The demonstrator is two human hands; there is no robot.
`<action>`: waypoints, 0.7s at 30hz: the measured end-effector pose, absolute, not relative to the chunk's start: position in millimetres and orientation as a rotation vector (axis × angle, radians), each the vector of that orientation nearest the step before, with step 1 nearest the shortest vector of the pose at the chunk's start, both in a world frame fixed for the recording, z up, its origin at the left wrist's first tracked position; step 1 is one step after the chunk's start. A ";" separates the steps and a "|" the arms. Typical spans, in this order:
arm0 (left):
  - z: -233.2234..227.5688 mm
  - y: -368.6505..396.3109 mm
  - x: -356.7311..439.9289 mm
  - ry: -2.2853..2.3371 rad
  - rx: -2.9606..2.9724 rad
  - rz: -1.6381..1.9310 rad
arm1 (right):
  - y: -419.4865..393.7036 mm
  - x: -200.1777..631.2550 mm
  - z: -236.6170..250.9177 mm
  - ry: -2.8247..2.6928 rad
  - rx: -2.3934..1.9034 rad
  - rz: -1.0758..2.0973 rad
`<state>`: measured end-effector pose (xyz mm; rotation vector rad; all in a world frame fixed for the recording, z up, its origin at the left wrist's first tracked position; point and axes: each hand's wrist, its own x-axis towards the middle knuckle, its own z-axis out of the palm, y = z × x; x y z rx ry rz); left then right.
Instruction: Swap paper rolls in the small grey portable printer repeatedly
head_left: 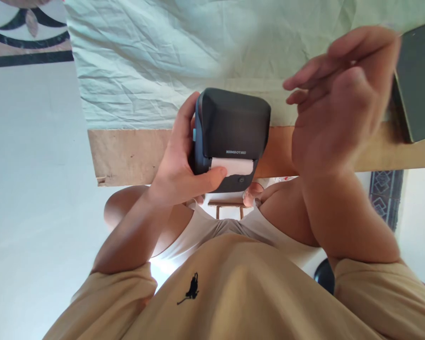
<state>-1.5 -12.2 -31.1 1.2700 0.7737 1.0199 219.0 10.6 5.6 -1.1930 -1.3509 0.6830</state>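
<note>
Left hand around a dark label printer, right hand raised, fingers loose

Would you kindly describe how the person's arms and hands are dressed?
Both arms are bare from the short tan sleeves down. The left hand and right hand wear no gloves, rings or watch. The tan shirt bears a small black logo.
</note>
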 end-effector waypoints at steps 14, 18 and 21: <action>16.1 -4.5 18.5 0.866 1.210 0.999 | 3.3 214.4 2.7 -2.055 -1.000 0.763; 9.2 -5.5 14.7 0.871 1.206 1.007 | 1.0 210.2 3.4 -2.086 -1.039 0.679; -0.2 -9.4 8.6 0.885 1.205 1.012 | 2.0 209.2 -1.6 -2.048 -0.963 0.666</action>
